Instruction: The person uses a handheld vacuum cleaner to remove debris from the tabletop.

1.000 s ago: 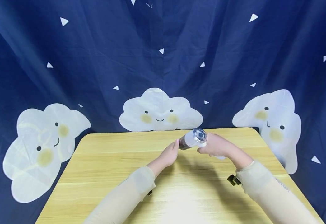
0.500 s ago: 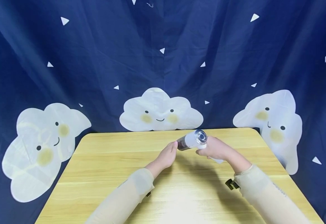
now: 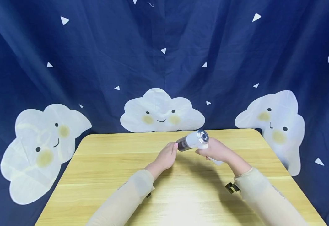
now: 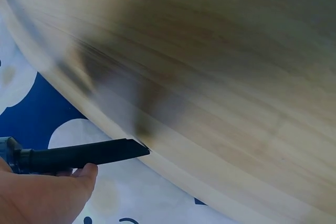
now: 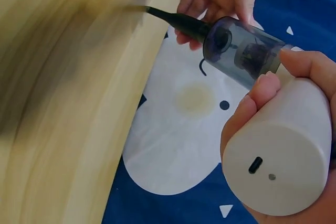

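Observation:
A white handheld vacuum cleaner with a silver vented end is held in the air over the far part of the table. My right hand grips its white handle, whose end has a small charging port. The smoky see-through dust cup points left. My left hand is at the cup's front end, fingers around the base of the black flat nozzle. The slanted nozzle tip sticks out past the fingers. In the head view the left hand hides the nozzle.
The pale wooden table has rounded far corners. Behind it hangs a dark blue curtain with white clouds and triangles. A black wrist mount hangs under the right sleeve.
Both hands and the vacuum cleaner have shifted slightly left. The right hand has drawn a little left too, and more of the white handle shows below it. Both grips look unchanged.

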A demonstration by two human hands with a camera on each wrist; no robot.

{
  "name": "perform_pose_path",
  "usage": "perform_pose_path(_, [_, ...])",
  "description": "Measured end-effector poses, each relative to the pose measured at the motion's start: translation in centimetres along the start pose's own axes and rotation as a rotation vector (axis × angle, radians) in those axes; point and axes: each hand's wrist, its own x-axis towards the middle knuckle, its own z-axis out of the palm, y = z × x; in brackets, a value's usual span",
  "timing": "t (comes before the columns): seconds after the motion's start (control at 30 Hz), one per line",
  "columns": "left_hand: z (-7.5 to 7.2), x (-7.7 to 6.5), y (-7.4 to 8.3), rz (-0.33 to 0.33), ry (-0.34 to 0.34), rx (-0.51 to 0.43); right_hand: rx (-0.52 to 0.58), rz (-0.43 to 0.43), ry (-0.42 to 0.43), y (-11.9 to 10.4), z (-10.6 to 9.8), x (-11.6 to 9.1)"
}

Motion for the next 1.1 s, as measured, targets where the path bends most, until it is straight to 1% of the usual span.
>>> perform_pose_path(0.17, [-0.2, -0.1, -0.1, 0.003, 0.008, 0.050, 0.084, 0.002, -0.014, 0.5, 0.4, 0.3])
perform_pose_path(0.33, [-0.4, -0.3, -0.3, 0.010, 0.022, 0.132, 0.169, 0.021, -0.029, 1.3, 1.0, 0.6])
perform_pose_path(0.47, [-0.7, -0.5, -0.4, 0.001, 0.021, 0.165, 0.271, 0.052, -0.041, 1.9, 1.6, 0.9])
perform_pose_path(0.63, [-1.2, -0.7, -0.6, -0.033, -0.003, 0.213, 0.403, 0.131, -0.046, 2.3, 2.5, 1.3])
perform_pose_path(0.77, [-1.7, -0.9, -0.9, -0.049, -0.003, 0.262, 0.462, 0.195, -0.012, 2.3, 3.3, 1.7])
perform_pose_path(0.87, [-1.8, -0.9, -1.2, -0.066, 0.010, 0.283, 0.507, 0.244, 0.032, 2.4, 3.9, 2.1])
perform_pose_path(1.03, [-1.9, -1.0, -1.3, -0.112, 0.059, 0.296, 0.590, 0.281, 0.091, 2.7, 5.0, 2.9])
perform_pose_path(1.1, [-2.0, -1.0, -1.3, -0.136, 0.073, 0.297, 0.604, 0.294, 0.119, 2.8, 5.4, 3.2])
